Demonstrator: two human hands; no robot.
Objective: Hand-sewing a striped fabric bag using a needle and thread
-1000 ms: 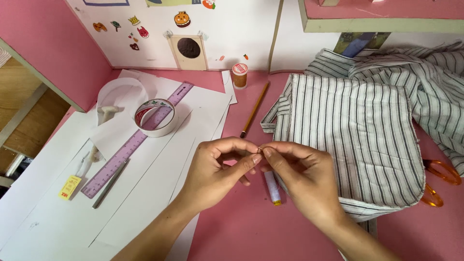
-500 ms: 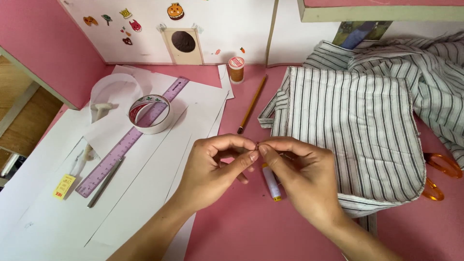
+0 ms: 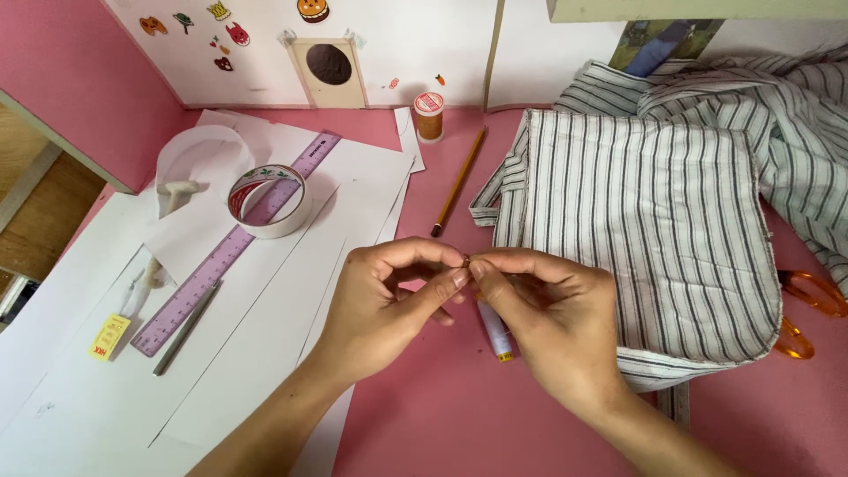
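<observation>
While both hands meet at frame centre, the left hand (image 3: 380,305) and right hand (image 3: 552,322) pinch something too small to tell above the pink worktop (image 3: 459,415), just left of the striped shirt (image 3: 636,203).

The table (image 3: 442,424) top is matt pink, smooth. Along its left edge lie matt white paper sheets (image 3: 291,291), and on them a translucent purple plastic ruler (image 3: 231,246), a glossy roll of tape (image 3: 268,200) and a slim pen (image 3: 185,327) that may be metal. Toward the right edge, soft striped woven cloth (image 3: 636,238) lies creased. The pencil (image 3: 458,183) looks like varnished wood; the scissors' handles (image 3: 808,305) are glossy orange plastic.
</observation>
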